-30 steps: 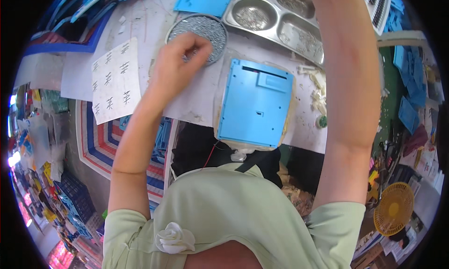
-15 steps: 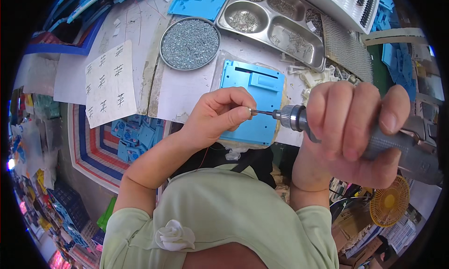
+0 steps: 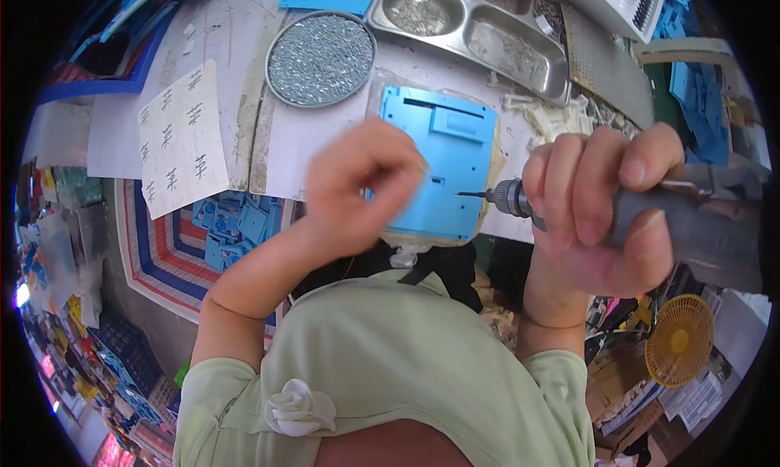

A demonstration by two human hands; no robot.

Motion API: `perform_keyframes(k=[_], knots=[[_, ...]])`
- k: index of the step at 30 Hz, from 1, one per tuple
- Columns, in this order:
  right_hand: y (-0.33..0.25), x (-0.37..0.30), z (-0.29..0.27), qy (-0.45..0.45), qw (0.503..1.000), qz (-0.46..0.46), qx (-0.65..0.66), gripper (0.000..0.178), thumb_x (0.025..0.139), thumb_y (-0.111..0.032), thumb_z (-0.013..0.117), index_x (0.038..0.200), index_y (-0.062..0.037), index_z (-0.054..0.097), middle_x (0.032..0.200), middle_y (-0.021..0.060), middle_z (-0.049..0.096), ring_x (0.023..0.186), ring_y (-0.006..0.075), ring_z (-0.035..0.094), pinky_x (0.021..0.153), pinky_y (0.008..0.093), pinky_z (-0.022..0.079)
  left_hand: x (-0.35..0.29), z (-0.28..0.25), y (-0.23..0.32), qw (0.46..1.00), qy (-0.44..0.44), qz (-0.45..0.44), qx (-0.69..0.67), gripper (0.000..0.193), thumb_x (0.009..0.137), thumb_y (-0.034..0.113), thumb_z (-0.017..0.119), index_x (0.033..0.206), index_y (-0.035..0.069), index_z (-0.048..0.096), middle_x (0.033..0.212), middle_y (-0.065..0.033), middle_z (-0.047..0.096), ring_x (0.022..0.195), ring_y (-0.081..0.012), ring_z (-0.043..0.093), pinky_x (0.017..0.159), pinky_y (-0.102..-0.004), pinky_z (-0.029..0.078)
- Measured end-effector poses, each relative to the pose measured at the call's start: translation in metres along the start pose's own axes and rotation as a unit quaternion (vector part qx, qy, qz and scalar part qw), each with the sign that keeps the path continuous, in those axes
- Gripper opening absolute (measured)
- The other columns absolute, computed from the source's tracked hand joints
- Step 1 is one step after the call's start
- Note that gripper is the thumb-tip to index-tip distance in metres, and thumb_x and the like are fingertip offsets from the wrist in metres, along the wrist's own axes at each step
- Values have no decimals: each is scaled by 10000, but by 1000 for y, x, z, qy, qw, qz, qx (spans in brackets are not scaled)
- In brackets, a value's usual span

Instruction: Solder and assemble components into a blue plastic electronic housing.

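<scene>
My right hand [image 3: 601,207] is closed round a grey powered screwdriver [image 3: 703,215]. Its thin bit points left, over the right part of a flat light-blue plastic panel [image 3: 455,170]; I cannot tell whether the tip touches it. The panel has a long slot near its far edge, a raised block and small holes, and rests on a pad wrapped in clear plastic. Smeared by motion, my left hand [image 3: 361,187] hovers at the panel's left edge with fingers curled; whether anything is in them does not show. Beyond it stands a round metal dish [image 3: 269,75] full of small silvery screws [image 3: 321,57].
Behind the panel lies a compartmented steel tray [image 3: 461,38] with small metal parts. White plastic pieces [image 3: 561,118] are heaped to the right. A paper sheet [image 3: 183,142] with handwriting lies left. Below the table edge, a striped bag [image 3: 150,248] holds blue parts.
The bit tip and my left fingers were together; now they are apart. My left hand has moved slightly left, and the screwdriver sits a little to the right with its bit bare.
</scene>
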State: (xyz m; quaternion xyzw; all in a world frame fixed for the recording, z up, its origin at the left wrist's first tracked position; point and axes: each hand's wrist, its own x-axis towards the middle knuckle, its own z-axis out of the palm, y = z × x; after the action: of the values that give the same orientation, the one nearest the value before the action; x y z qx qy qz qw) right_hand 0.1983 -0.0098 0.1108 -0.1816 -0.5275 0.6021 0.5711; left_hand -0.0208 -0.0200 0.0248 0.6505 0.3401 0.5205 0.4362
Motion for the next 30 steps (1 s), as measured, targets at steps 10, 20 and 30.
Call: perform_keyframes(k=[10,20,30], knots=[[1,-90,8,126,991,41,-27,318,896,-154,765,1060,-68,507,743,61,552,649,176,529,606,329,457,6,2,-15,950,-190,124,215,91,842,16,718,877,42,639,966,-106,701,999,-301,672,904,-412,500],[26,-88,10,35,983,21,-181,312,899,-221,780,954,-95,500,658,43,574,552,194,555,563,356,487,-3,7,-27,936,-231,105,244,111,860,59,720,950,71,655,1207,-64,719,1237,-278,638,1094,-513,448],[30,-50,-5,-18,996,-34,-79,211,817,-45,743,826,-41,533,631,62,573,507,226,566,527,368,501,-6,6,-30,945,-225,101,216,142,856,57,727,986,57,669,1181,-56,717,1233,-270,640,1093,-524,446]])
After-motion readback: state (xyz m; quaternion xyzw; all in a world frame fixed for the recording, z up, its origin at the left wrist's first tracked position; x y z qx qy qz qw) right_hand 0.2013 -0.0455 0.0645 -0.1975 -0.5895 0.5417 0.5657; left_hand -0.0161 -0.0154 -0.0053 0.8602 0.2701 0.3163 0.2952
